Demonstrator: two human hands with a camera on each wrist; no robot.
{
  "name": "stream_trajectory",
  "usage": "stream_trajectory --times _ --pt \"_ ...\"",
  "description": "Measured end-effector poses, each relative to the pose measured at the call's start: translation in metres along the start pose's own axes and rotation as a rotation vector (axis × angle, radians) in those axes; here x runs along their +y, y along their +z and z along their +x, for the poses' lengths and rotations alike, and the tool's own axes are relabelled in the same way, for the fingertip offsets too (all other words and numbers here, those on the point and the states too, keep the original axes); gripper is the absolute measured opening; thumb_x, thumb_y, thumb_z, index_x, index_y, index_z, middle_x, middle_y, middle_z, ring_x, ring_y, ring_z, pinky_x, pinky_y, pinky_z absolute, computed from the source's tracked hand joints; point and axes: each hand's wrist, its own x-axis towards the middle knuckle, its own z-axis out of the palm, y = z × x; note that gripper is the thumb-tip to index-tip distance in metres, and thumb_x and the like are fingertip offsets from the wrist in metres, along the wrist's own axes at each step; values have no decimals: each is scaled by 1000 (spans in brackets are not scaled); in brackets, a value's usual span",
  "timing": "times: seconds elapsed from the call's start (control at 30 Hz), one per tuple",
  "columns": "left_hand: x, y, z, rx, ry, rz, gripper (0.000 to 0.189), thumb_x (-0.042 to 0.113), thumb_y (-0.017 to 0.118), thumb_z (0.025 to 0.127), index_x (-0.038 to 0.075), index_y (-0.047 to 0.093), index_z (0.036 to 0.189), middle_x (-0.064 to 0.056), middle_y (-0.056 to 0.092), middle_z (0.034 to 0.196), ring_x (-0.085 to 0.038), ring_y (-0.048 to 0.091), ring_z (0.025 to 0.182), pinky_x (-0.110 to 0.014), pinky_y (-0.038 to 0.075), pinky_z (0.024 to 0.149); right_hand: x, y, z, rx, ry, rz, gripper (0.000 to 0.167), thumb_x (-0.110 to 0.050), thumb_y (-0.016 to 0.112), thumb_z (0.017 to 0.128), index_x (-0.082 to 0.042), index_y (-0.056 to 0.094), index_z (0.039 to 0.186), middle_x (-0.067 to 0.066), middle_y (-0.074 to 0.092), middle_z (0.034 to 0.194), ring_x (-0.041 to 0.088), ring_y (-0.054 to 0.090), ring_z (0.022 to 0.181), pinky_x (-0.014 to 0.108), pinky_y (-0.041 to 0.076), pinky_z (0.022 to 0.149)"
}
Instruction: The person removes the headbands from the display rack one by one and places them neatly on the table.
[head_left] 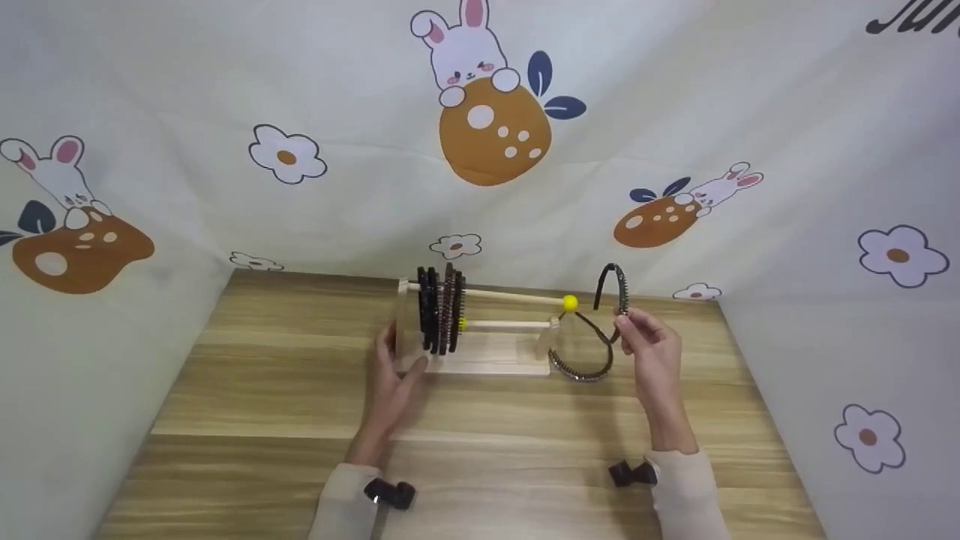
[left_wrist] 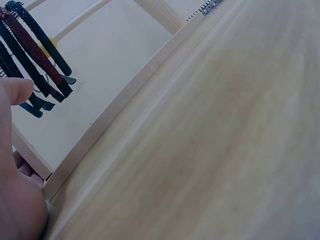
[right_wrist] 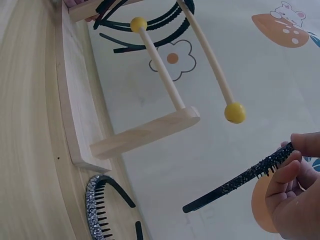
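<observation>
A wooden headband stand (head_left: 480, 364) with two dowels tipped by yellow balls sits on the table. Several dark headbands (head_left: 441, 311), one of them reddish, hang bunched on the top dowel beside the left upright. My left hand (head_left: 394, 379) grips the stand's left end, its fingers partly hidden behind the upright (left_wrist: 32, 155). Right of the top dowel's yellow ball (head_left: 570, 303), my right hand (head_left: 652, 349) pinches a black toothed headband (right_wrist: 240, 177) with sparkly beads, held up in the air. Another glittery toothed headband (right_wrist: 95, 210) lies on the table just past the stand's right end.
The wood-grain table (head_left: 262, 397) runs up to a pale cloth backdrop (head_left: 360, 210) printed with rabbits and flowers. That cloth also flanks both sides. A black camera mount (head_left: 390, 493) is strapped at the left wrist, and another (head_left: 631, 472) at the right.
</observation>
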Motion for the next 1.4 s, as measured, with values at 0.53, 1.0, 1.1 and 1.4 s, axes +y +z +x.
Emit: stream_trajectory --times 0.53,1.0,1.1,1.4 --pt "1 1 0 -9 -19 -56 75 5 73 105 -9 28 164 -39 34 168 -59 42 150 -74 41 123 15 -25 0 -21 -35 -210 20 9 76 99 15 76 119 -5 77 84 9 66 71 19 54 61" --pt "2 -1 1 -12 -56 -51 78 8 74 105 -5 27 166 -38 33 169 -58 42 151 -73 45 120 38 -61 2 46 -225 -560 16 7 78 98 11 78 114 24 78 101 -4 66 76 9 56 65" --pt "3 -1 -1 -19 -84 -56 80 9 73 106 -4 25 168 -36 30 171 -57 36 156 -73 39 124 44 -68 2 41 -275 -649 16 9 77 97 9 79 113 24 78 101 -3 64 77 7 53 68" --pt "1 0 -1 -4 -58 -36 81 7 75 104 -7 26 167 -38 34 168 -57 39 153 -74 38 125 55 -88 8 30 -325 -773 14 8 75 91 5 78 105 17 76 93 3 62 75 4 48 67"
